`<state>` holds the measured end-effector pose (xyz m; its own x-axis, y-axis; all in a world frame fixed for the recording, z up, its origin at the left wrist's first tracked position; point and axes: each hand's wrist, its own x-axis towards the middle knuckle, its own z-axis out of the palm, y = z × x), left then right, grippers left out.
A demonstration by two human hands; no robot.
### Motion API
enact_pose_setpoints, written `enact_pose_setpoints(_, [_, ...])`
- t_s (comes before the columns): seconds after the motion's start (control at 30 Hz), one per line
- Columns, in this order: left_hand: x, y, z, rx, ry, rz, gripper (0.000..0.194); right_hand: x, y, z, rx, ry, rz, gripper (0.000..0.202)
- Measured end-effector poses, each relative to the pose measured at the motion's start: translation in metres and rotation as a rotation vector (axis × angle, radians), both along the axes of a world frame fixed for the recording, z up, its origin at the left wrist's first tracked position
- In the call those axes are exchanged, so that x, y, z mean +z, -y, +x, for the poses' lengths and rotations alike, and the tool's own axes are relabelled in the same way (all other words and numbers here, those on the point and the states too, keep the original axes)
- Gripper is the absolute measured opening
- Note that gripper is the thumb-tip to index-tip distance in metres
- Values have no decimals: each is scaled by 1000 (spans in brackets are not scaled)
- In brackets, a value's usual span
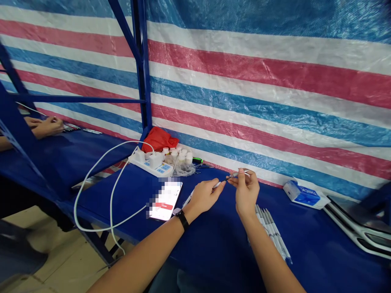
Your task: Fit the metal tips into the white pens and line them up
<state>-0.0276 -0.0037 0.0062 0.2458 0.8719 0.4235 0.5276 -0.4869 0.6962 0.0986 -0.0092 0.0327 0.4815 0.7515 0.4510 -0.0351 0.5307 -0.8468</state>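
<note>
My left hand [202, 196], with a dark watch on its wrist, is closed around the white barrel of a pen [188, 198]. A thin dark piece runs from the barrel's far end toward my right hand [247, 192]. The fingers of that hand pinch a silver-grey pen tip section [234, 175], held up above the table. Whether the two parts are joined or apart I cannot tell. Beside my right forearm several similar white and grey pens [273, 232] lie in a row. A lit phone [167, 199] lies left of my left hand.
A white power strip [149, 165] with looping white cables stands at the back left, near a red cloth [159, 139] and small white-capped bottles [182, 156]. A blue-white box [305, 195] sits at right. A co-worker's hands [45, 126] are at far left, beyond blue frame posts.
</note>
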Motion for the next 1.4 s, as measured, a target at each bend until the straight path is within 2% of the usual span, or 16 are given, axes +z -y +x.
enact_pose_setpoints(0.2, [-2,0,-1,7,-63,13,36,-3,-1,0,37,78,-69,50])
enact_pose_setpoints(0.3, [-3,-1,-1,-7,-76,28,28,-6,-2,-1,118,115,-125,50])
enact_pose_setpoints(0.5, [-7,-5,-1,-8,-84,69,20,-7,-1,-4,189,149,-124,49])
enact_pose_setpoints(0.63, [-10,-3,-2,-31,-71,100,19,-5,-1,0,162,224,-97,47])
enact_pose_setpoints(0.83, [-11,0,1,-79,-107,135,17,-6,-1,2,-3,228,-111,59])
enact_pose_setpoints(0.93, [-10,-1,4,-40,-118,139,16,-7,-1,0,-25,240,-158,54])
enact_pose_setpoints(1.0, [-9,-2,4,-4,-109,131,17,-8,-1,-2,-20,223,-161,45])
enact_pose_setpoints(1.13, [-7,-2,2,11,-114,109,16,-10,-2,-4,102,213,-112,44])
enact_pose_setpoints(1.3, [-7,3,6,-91,-154,119,11,-12,-4,3,-71,266,-246,55])
enact_pose_setpoints(1.4, [-7,2,7,-83,-128,103,13,-9,-5,2,22,174,-197,46])
